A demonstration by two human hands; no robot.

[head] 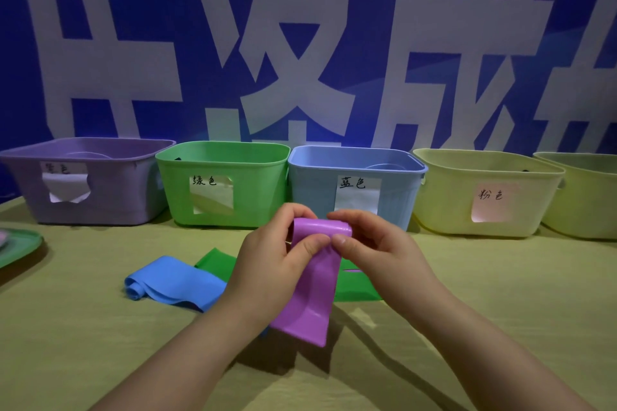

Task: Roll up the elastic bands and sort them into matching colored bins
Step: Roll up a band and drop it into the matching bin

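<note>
Both hands are up off the table (500,310). Left hand (273,264) and right hand (374,250) pinch the top of the purple band (314,294), thumbs in front, with a short roll between them. Tail hangs loose below the grip. Blue band (173,287) and green band (354,287) lie flat beneath it. Purple bin (100,197) sits far left, beyond the grip. Risk: if a thumb eases, the springy elastic likely unrolls or skews.
</note>
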